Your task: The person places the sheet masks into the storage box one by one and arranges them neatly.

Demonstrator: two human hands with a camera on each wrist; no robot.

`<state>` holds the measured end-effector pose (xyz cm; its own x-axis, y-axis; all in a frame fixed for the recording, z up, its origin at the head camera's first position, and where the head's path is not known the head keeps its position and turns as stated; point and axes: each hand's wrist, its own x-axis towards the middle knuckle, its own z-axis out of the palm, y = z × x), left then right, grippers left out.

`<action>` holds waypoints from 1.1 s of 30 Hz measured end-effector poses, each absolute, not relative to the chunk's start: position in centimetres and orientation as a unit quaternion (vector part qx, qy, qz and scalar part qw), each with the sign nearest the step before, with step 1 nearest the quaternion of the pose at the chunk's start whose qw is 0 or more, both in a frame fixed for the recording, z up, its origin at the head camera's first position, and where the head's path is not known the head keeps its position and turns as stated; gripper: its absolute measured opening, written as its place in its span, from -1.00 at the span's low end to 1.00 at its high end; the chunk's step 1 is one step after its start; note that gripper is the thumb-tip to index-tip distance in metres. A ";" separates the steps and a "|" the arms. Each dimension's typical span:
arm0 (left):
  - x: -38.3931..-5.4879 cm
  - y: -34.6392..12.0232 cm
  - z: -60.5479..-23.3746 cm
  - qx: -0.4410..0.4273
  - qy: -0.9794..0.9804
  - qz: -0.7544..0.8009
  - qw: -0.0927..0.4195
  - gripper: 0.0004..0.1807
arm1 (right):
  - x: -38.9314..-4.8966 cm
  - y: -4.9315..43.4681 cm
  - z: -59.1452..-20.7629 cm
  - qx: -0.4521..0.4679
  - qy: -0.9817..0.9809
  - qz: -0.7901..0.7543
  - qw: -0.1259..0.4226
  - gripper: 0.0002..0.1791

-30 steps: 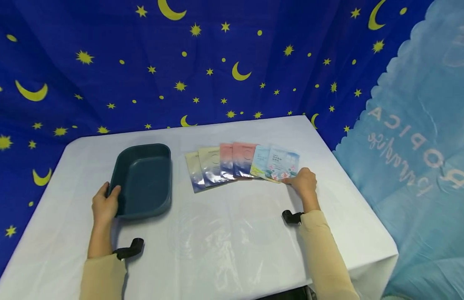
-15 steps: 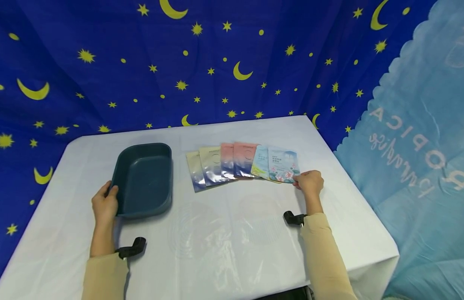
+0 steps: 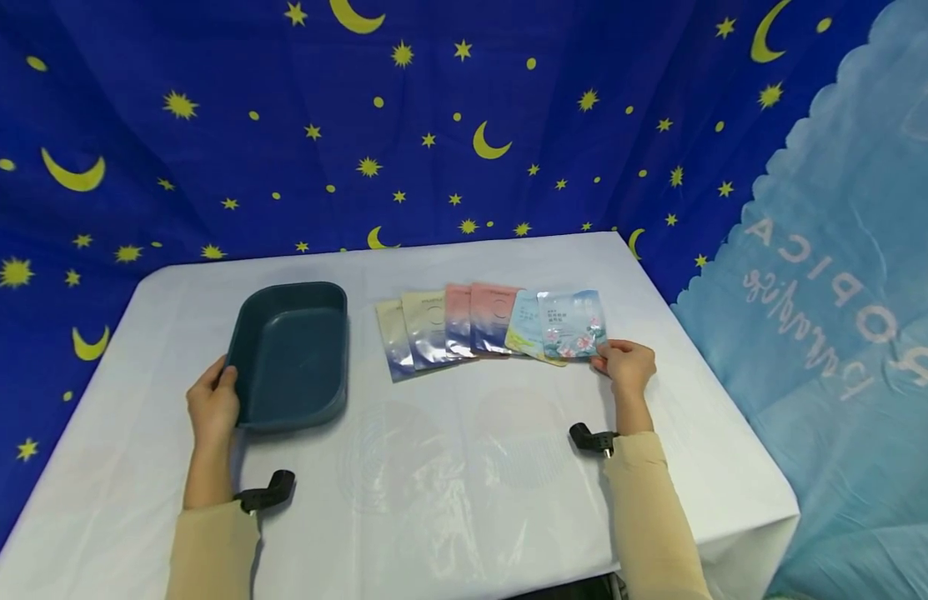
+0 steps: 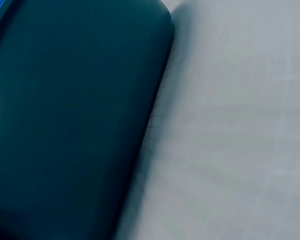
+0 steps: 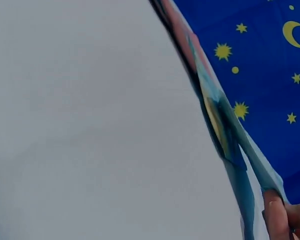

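Observation:
My left hand (image 3: 214, 404) grips the near left side of a dark teal plastic basin (image 3: 294, 367), thumb over the rim; the basin's smooth wall (image 4: 80, 110) fills much of the left wrist view. On the right, my right hand (image 3: 629, 367) pinches the lower right corner of a light blue floral sheet mask packet (image 3: 574, 325). In the right wrist view, thumb and fingers (image 5: 276, 217) hold its edge, raised off the packet beneath. That packet, pale blue and yellow (image 3: 524, 321), is partly covered. Pink-and-blue packets (image 3: 494, 317) and cream-and-blue packets (image 3: 426, 329) overlap leftward in a fanned row.
A white cloth covers the table (image 3: 448, 467), with a gap of cloth between basin and packets. Behind hangs a dark blue curtain (image 3: 433, 83) with yellow moons and stars; a light blue printed cloth (image 3: 846, 375) hangs to the right. Both wrists carry small black cameras.
My right hand has shifted rightward along the floral packet's lower edge to its corner, and that packet now tilts up at the corner. The left hand keeps its grip on the basin.

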<state>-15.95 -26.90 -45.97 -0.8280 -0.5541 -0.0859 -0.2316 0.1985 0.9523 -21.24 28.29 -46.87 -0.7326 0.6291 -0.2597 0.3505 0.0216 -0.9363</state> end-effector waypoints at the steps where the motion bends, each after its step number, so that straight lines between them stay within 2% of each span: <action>1: -15.9 -26.9 -46.0 0.259 -0.760 -0.579 0.143 -0.49 | -21.2 28.2 -46.7 -0.347 -0.700 0.614 0.115 -0.67; 9: -15.9 -26.9 -45.4 0.285 -0.763 -0.569 0.116 -0.50 | -20.9 27.6 -45.6 -0.334 -0.654 0.664 0.142 -0.66; 17: -16.0 -26.7 -45.4 0.288 -0.753 -0.579 0.123 -0.51 | -21.5 25.9 -43.7 -0.310 -0.636 0.688 0.161 -0.72; 33: -16.4 -26.7 -45.3 0.290 -0.748 -0.585 0.120 -0.51 | -22.6 19.4 -42.0 -0.230 -0.660 0.700 0.145 -0.70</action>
<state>-16.36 -26.71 -45.31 -0.8026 -0.5749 -0.1593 -0.2936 0.1482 0.9444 -22.64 19.37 -41.96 -0.8521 0.5070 -0.1298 0.0999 -0.0859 -0.9913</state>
